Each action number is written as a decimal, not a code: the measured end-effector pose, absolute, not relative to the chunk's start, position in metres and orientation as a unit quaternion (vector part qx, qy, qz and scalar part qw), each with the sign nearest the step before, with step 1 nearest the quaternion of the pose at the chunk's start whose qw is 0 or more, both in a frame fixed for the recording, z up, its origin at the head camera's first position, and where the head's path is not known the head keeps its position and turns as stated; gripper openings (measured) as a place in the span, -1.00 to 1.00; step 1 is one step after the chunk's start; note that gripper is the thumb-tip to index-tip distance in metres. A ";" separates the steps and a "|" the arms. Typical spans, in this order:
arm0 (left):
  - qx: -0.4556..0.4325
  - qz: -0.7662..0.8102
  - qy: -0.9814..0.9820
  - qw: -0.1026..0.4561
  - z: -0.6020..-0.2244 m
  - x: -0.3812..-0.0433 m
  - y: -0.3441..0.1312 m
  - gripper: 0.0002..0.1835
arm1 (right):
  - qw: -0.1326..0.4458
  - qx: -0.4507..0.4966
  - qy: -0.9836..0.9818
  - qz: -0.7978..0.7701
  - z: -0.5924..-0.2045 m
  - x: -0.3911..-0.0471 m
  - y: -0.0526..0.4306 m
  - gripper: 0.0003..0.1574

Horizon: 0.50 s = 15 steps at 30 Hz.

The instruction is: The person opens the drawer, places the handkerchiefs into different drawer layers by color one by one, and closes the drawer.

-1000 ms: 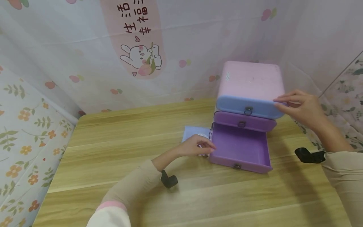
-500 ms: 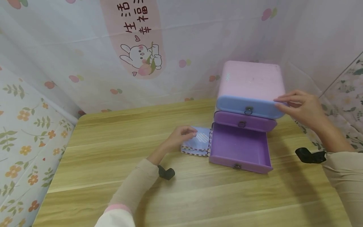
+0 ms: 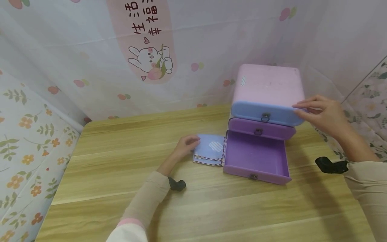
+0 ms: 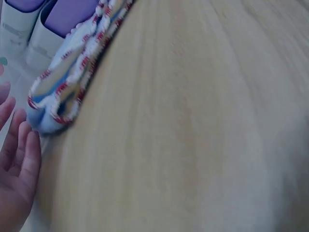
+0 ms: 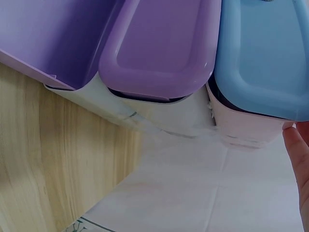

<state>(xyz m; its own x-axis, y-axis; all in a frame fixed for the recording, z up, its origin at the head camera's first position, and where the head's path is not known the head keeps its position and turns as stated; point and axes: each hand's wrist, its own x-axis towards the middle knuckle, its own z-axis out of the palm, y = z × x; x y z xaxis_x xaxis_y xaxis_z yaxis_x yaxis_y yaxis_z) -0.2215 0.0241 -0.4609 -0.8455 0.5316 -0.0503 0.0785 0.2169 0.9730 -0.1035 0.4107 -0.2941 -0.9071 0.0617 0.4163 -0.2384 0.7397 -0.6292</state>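
Note:
A folded light-blue cloth (image 3: 208, 144) with checked edging and a white striped patch lies on the table, against the left side of the pulled-out purple bottom drawer (image 3: 257, 154). My left hand (image 3: 185, 146) is at the cloth's left edge, fingers loosely bent. In the left wrist view its fingertips (image 4: 33, 137) lie close to the cloth's folded end; whether they touch it is unclear. My right hand (image 3: 325, 116) rests its extended fingers on the upper right corner of the small drawer cabinet (image 3: 269, 82), which has a pink top. In the right wrist view, one finger (image 5: 297, 145) touches its pink side.
Above the bottom drawer are a pushed-in purple drawer (image 3: 246, 127) and a blue top drawer (image 3: 246, 111), each with a ring pull. Patterned cloth walls (image 3: 196, 40) stand behind and beside the wooden table (image 3: 121, 161).
My left hand has drawn back left from the bottom drawer's side, across the cloth to its left edge, uncovering the cloth. My right hand has stayed at the cabinet corner.

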 end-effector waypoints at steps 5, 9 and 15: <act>0.169 0.576 0.779 0.180 -0.479 -0.227 0.024 -0.72 | 0.210 0.049 -0.907 0.361 -0.294 -0.104 0.411 -0.83; 0.150 0.557 0.798 0.177 -0.482 -0.227 0.026 -0.70 | 0.206 0.042 -0.908 0.363 -0.294 -0.104 0.410 -0.80; 0.137 0.546 0.809 0.170 -0.479 -0.226 0.028 -0.57 | 0.205 0.038 -0.910 0.358 -0.293 -0.104 0.410 -0.78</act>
<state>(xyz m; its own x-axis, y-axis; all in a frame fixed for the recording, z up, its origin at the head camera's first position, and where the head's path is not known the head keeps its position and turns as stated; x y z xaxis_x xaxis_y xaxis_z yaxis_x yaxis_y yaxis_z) -0.2256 0.0285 -0.4791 -0.9044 0.4079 -0.1249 0.0366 0.3659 0.9299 -0.1040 0.4103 -0.2933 -0.9131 0.0777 0.4003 -0.2161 0.7402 -0.6367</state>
